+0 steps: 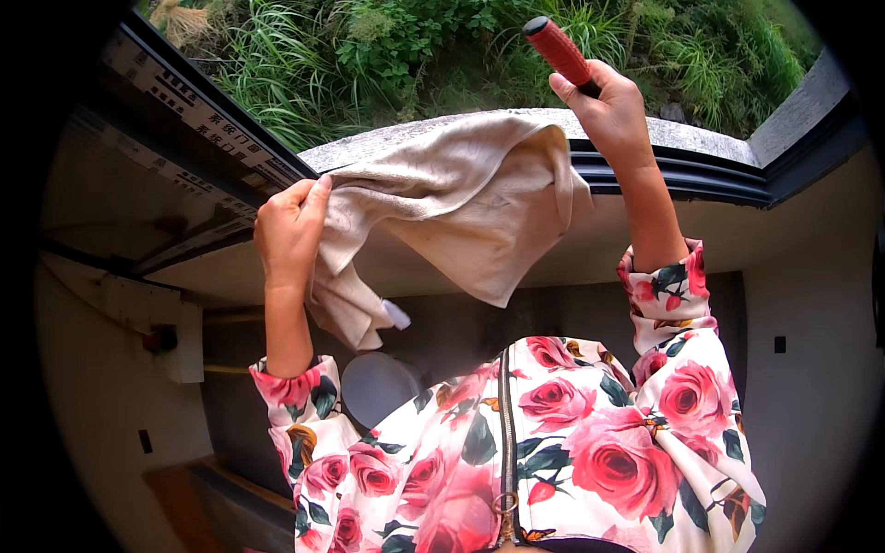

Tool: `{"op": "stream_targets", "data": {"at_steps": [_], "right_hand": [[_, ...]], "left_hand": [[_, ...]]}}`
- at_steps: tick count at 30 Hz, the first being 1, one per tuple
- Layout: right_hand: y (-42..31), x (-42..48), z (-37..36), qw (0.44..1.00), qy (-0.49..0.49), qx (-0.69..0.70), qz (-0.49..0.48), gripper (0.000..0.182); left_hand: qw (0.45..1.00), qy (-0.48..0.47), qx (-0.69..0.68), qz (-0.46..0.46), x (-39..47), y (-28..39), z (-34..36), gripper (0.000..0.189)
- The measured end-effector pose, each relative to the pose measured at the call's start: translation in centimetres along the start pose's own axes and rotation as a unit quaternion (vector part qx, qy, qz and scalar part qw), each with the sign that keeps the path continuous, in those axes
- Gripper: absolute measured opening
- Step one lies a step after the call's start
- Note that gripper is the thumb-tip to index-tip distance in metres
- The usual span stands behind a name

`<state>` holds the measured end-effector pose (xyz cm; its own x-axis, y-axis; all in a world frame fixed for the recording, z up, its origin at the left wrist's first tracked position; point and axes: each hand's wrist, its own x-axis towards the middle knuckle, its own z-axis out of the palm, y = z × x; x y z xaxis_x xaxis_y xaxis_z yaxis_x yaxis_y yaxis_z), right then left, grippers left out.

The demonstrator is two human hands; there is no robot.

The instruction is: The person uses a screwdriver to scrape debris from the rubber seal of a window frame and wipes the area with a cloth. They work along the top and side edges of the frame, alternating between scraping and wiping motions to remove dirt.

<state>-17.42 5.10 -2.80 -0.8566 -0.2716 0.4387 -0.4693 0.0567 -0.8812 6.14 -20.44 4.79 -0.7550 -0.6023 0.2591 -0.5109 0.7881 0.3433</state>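
Note:
My left hand [290, 225] grips the left end of a beige cloth [477, 200] in its fist. The cloth spreads to the right in loose folds across the window opening, with one corner hanging below the sill. Dark smudges mark its surface, and a small white tag [396, 314] dangles from the lower left part. My right hand [612, 114] is closed around the red textured handle [561, 52] of a tool, its black end cap pointing up and left. The tool's other end is hidden by the hand. The cloth's right edge lies just left of my right wrist.
A dark window frame [677, 178] with tracks runs below a rough grey outer ledge [429, 131]. At left stands a window sash [159, 145] with printed film strips. Grass and bushes [387, 55] grow outside. A pale round bucket [377, 390] stands on the floor below.

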Motion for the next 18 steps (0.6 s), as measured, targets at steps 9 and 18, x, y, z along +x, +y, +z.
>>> {"op": "stream_targets", "data": {"at_steps": [9, 18], "right_hand": [[-4.3, -0.8, 3.7, 0.827, -0.176, 0.532, 0.04, 0.031], [-6.8, -4.1, 13.7, 0.897, -0.074, 0.416, -0.131, 0.028]], "left_hand": [[0.99, 0.066, 0.08, -0.092, 3.7, -5.2, 6.1, 0.036], [0.992, 0.112, 0.054, -0.021, 3.4, -4.0, 6.0, 0.025]]}}
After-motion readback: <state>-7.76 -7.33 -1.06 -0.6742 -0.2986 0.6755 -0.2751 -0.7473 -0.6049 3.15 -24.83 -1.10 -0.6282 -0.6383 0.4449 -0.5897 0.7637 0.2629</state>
